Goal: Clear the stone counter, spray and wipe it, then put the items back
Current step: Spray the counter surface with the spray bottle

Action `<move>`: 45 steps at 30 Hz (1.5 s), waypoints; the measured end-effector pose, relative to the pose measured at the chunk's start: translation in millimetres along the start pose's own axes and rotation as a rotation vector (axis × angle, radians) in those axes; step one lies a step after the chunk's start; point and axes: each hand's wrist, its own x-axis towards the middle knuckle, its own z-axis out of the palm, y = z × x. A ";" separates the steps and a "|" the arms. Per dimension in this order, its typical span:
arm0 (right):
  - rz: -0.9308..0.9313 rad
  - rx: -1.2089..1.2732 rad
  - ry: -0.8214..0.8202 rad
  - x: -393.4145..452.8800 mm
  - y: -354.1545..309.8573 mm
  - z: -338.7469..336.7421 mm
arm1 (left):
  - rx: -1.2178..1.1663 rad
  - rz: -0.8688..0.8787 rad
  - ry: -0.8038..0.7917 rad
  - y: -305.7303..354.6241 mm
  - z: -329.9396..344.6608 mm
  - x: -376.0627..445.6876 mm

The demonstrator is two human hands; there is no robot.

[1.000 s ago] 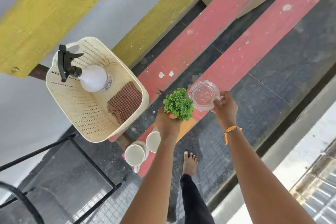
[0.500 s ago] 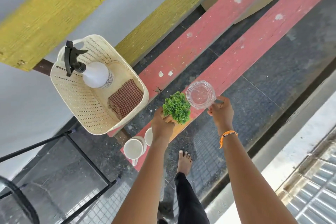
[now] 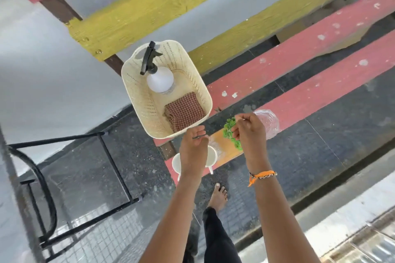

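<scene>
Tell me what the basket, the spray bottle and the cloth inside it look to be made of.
Basket: cream plastic, likely moulded, given its rows of punched holes and cut-out handle. Spray bottle: white, faintly translucent plastic with a black plastic trigger head. Cloth: folded woven fabric, matte, in a fine red-brown check.

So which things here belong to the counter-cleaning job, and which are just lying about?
Part of the job:
spray bottle in the basket
checked cloth beside it
green plant, clear glass bowl and white cups on the red bench
left hand, right hand

Just lying about:
black metal frame
yellow planks
</scene>
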 end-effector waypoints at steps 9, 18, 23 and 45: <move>-0.148 -0.273 -0.447 19.2 -40.8 120.3 | -0.101 -0.019 0.242 10.5 -82.3 35.0; -0.246 -0.508 -0.484 104.8 -53.9 230.5 | -0.102 -0.024 0.275 1.3 -128.5 54.4; -0.262 -0.535 -0.445 113.6 -52.4 247.7 | -0.176 -0.048 0.262 -1.9 -145.0 39.1; -0.676 -0.258 -0.713 -249.1 -103.1 252.7 | -0.732 0.155 0.437 -28.6 -333.3 -125.1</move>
